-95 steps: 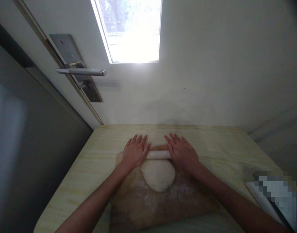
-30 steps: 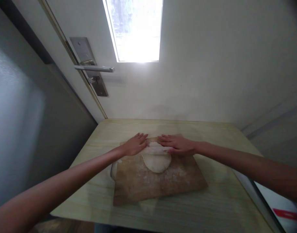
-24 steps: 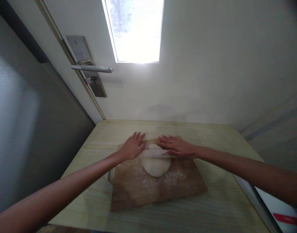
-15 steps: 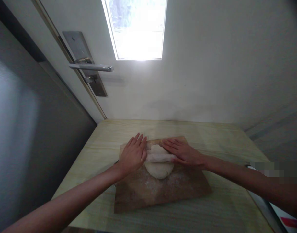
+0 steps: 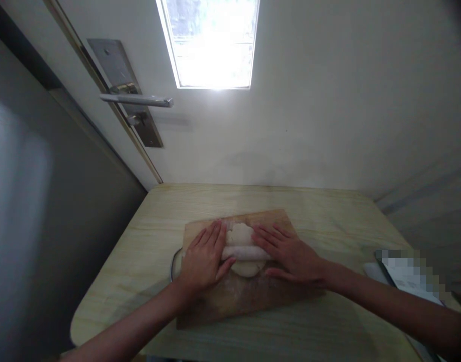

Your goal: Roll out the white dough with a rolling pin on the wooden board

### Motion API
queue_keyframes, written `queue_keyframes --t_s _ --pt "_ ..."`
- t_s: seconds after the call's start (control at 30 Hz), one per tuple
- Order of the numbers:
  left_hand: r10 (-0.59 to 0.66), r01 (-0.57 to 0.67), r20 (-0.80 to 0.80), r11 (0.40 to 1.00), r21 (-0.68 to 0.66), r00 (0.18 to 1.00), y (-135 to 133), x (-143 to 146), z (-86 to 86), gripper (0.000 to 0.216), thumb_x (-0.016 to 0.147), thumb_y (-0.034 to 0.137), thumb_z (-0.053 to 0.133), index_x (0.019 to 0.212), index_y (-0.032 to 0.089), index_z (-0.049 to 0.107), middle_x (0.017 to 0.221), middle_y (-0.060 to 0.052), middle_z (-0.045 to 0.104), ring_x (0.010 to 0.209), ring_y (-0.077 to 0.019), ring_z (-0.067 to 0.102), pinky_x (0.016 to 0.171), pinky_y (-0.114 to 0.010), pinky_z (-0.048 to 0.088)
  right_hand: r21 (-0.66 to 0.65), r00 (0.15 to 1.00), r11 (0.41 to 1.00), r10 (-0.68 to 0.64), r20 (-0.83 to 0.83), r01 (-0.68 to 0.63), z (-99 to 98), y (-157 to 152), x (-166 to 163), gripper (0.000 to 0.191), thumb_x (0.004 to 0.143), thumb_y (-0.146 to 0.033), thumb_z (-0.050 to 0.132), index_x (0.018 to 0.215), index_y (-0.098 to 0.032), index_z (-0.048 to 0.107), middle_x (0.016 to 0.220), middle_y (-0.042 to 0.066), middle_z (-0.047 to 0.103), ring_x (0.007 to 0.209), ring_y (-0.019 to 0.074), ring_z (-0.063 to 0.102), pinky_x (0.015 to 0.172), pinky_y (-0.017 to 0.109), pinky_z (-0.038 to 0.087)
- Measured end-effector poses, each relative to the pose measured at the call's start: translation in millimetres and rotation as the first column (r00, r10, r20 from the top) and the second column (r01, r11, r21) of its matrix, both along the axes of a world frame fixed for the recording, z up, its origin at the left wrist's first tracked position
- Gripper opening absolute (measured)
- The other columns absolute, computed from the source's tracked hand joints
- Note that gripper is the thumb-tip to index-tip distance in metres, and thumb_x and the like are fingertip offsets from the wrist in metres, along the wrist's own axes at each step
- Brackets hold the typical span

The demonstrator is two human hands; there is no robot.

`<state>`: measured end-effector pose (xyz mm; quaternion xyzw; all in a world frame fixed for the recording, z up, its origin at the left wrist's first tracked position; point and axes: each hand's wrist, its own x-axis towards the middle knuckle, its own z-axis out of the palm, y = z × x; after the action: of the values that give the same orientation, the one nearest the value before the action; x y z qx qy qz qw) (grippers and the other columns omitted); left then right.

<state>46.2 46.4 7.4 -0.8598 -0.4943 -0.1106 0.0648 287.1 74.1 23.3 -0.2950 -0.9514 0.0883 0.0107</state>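
Observation:
A pale rolling pin (image 5: 245, 253) lies across a flattened round of dough (image 5: 241, 234). My left hand (image 5: 205, 254) rests on the pin's left end, fingers stretched out and thumb apart. On its right end lies my right hand (image 5: 290, 251), palm down with fingers extended and spread. Both ends of the pin are hidden beneath the hands. Dough shows on the far and near sides of the pin. Under it all is a wooden cutting board (image 5: 230, 309), dusted with flour and set slightly askew.
The board stands on a light wooden table (image 5: 147, 236), against a white door with a metal handle (image 5: 140, 99). A metal loop (image 5: 173, 264) sticks out at the board's left edge. At the table's right is a partly blurred flat item (image 5: 407, 276).
Both hands and the rolling pin have moved toward me over the dough. Less dough now shows on the near side of the pin. My right fingers are more spread.

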Motion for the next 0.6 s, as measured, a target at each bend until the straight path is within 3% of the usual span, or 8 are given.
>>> queue_keyframes --t_s 0.6 --pt "-0.041 0.041 0.002 0.987 0.159 0.999 -42 1 -7.8 0.061 0.075 0.045 0.037 0.124 0.009 0.034 0.124 -0.016 0.041 0.116 -0.0297 0.033 0.096 -0.046 0.017 -0.031 0.999 0.999 -0.02 -0.043 0.019 -7.4 -40 2 0.076 0.071 -0.054 0.042 0.132 -0.016 0.018 0.136 0.011 0.022 0.124 0.0253 0.013 0.097 0.048 0.017"
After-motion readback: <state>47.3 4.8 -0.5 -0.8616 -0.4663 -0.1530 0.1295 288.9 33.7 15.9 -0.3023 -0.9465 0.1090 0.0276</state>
